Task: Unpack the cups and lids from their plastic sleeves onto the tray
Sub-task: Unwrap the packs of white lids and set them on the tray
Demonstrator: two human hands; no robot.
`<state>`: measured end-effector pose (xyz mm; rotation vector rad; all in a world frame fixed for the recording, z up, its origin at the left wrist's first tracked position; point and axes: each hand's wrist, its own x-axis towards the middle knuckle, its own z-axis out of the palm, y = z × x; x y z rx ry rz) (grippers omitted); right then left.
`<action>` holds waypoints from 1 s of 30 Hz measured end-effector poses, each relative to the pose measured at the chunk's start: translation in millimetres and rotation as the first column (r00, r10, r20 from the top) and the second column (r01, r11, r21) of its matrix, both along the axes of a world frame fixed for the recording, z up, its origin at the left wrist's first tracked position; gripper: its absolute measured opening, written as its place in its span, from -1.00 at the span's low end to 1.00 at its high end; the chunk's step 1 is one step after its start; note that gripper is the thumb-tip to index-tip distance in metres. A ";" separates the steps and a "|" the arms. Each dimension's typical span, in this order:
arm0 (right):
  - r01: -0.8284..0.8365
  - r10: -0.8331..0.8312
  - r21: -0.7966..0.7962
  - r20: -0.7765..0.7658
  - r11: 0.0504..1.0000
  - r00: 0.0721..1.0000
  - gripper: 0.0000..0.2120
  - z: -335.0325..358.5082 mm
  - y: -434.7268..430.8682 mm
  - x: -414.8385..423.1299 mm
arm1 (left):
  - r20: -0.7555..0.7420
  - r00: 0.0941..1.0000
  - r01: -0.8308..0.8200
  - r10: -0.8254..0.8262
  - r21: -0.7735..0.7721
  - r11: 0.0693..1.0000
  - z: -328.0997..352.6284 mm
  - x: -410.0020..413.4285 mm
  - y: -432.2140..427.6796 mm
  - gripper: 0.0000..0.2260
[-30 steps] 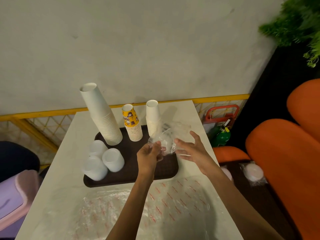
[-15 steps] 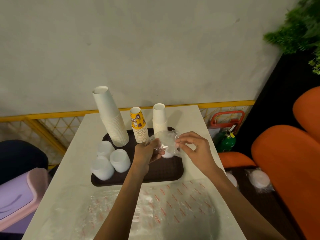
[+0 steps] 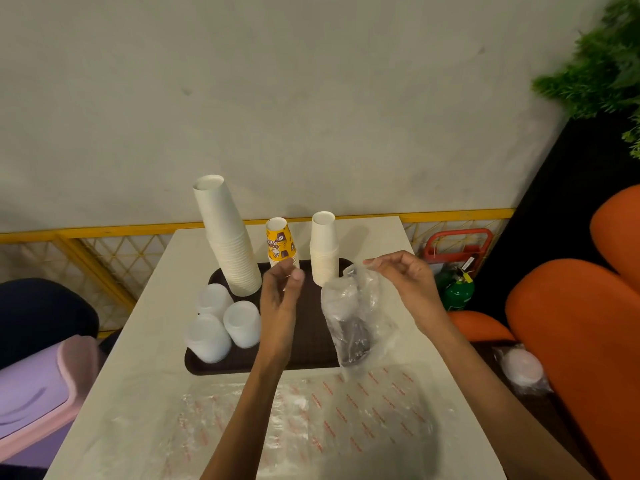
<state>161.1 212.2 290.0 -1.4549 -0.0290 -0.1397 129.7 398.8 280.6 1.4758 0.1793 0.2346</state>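
Note:
A dark brown tray (image 3: 311,348) on the white table carries a tall leaning stack of white cups (image 3: 228,237), a yellow printed cup stack (image 3: 280,242), a shorter white cup stack (image 3: 323,251) and three white lid stacks (image 3: 242,323) at its left end. My right hand (image 3: 405,282) pinches the top of a clear plastic sleeve (image 3: 360,323), which hangs over the tray's right end; what it contains is unclear. My left hand (image 3: 282,292) hovers beside it over the tray, fingertips curled together, off the sleeve.
Flattened clear sleeves with red print (image 3: 311,420) cover the table's near half. Orange seats (image 3: 571,323) stand at the right with a bagged white pack (image 3: 523,370) on one. A green bottle (image 3: 459,292) and a lilac bin (image 3: 34,382) flank the table.
My left hand has let go of the sleeve. The right hand has lifted it by the top, so it now hangs down stretched over the tray's right end.

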 end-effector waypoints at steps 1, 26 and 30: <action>0.024 -0.024 0.009 -0.005 1.000 1.000 -0.87 -0.2 0.3 0.3 | 0.032 0.998 0.051 -0.052 0.014 0.999 4.1 -2.5 -5.0 -0.45; 0.160 -0.154 0.053 -0.106 0.986 0.982 -0.88 2.0 4.2 -0.6 | 0.060 0.991 -0.118 0.122 -0.070 0.991 9.7 -1.5 -48.3 -0.90; 0.126 -0.117 0.075 -0.112 0.989 0.987 -0.88 4.5 4.8 -1.9 | 0.043 0.989 -0.134 0.140 -0.107 0.985 13.5 4.7 -48.1 -0.91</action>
